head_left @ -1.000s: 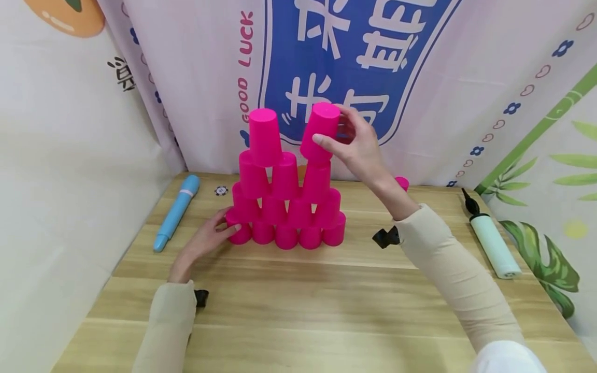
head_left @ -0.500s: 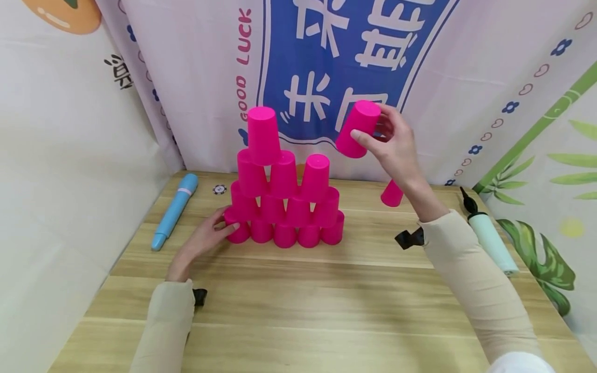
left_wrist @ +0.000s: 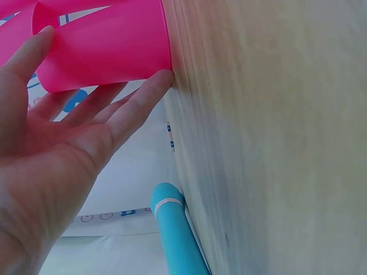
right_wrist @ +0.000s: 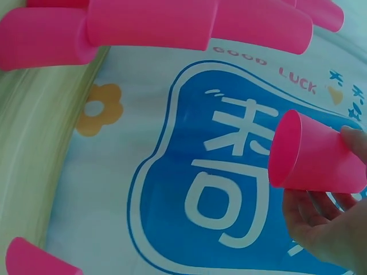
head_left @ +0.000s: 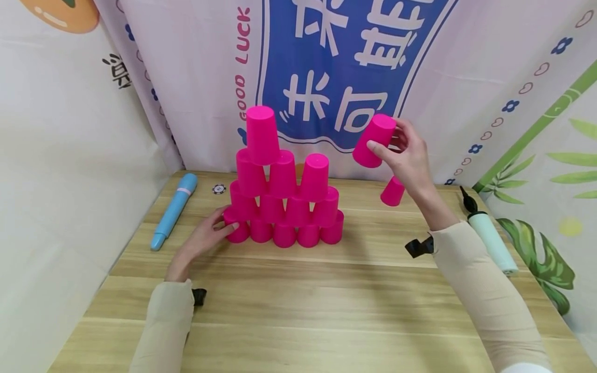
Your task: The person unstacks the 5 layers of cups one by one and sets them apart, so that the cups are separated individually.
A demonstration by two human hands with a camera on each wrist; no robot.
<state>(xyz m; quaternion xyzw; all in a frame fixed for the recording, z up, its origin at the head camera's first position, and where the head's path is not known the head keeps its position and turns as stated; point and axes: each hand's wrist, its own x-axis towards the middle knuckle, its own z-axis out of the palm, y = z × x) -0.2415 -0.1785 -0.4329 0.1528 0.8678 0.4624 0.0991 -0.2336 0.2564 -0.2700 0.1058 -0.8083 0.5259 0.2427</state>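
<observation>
An upside-down pink cup [head_left: 374,141], tilted, is pinched between the thumb and fingers of my right hand [head_left: 410,158], held up to the right of a stack of pink cups [head_left: 284,210]. The right wrist view shows that cup's open rim. The stack rises in tiers of inverted cups; a single cup [head_left: 262,135] tops its left side, while the third tier's right cup [head_left: 314,177] has nothing on it. Low at the left, my left hand [head_left: 205,238] holds the bottom tier's end cup [left_wrist: 109,48], thumb in front and fingers around the far side.
Another pink cup [head_left: 393,191] stands on the wooden table [head_left: 298,305] behind my right forearm. A blue tube-shaped object [head_left: 174,211] lies at the left, near a small round chip [head_left: 219,189]. A pale green hand pump [head_left: 492,242] lies at the right. A printed cloth [head_left: 205,77] hangs behind.
My right hand has lifted its cup off the third tier's right cup and carried it right, then slightly lower. The left hand stays at the bottom left cup.
</observation>
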